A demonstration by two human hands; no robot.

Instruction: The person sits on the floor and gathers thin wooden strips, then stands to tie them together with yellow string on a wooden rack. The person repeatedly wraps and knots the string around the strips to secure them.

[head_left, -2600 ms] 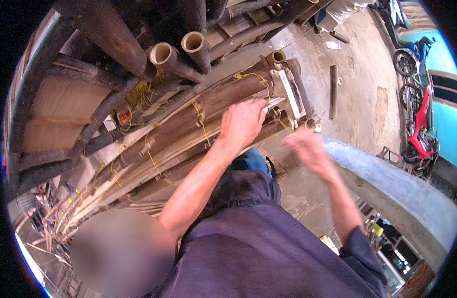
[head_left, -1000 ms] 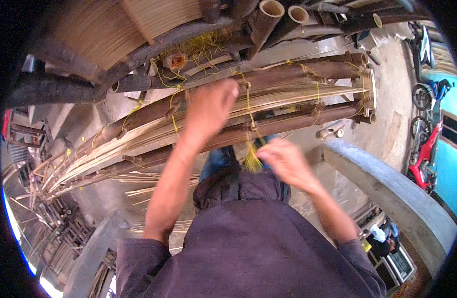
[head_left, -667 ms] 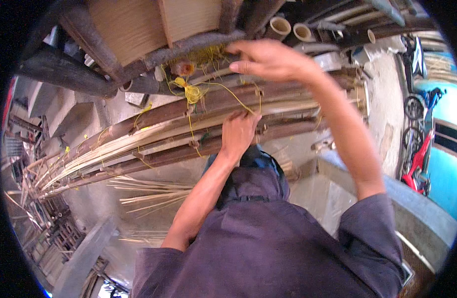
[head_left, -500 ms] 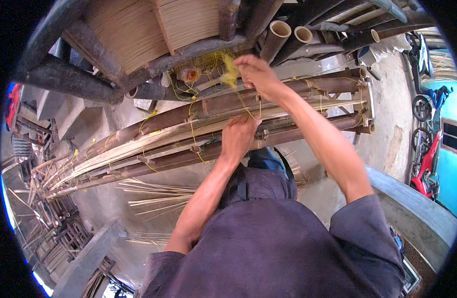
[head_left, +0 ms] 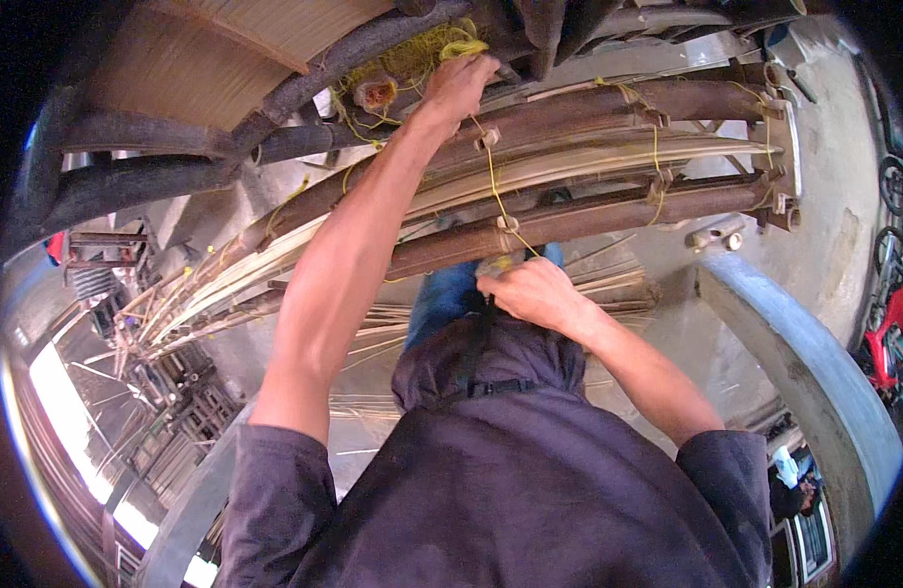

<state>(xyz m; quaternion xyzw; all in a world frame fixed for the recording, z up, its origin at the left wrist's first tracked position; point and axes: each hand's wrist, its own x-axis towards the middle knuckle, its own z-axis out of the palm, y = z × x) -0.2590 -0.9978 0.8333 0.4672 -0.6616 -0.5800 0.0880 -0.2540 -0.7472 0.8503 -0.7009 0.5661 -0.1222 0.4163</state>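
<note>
1. Right hand (head_left: 532, 292), shifted from far pole (head_left: 569, 115) to outside near pole (head_left: 589, 221); closed on yellow cord (head_left: 494, 179).
2. Left hand (head_left: 458, 88), beyond far pole; grip unclear.
3. Yellow cord, crossing slats (head_left: 589, 161).
4. Step, seemingly: lacing; next move needs taut cord.

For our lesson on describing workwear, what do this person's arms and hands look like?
The shirt is dark purplish grey, with plain, loose short sleeves that leave both forearms bare. The left hand and right hand are ungloved, and no watch or bracelet shows.
</note>
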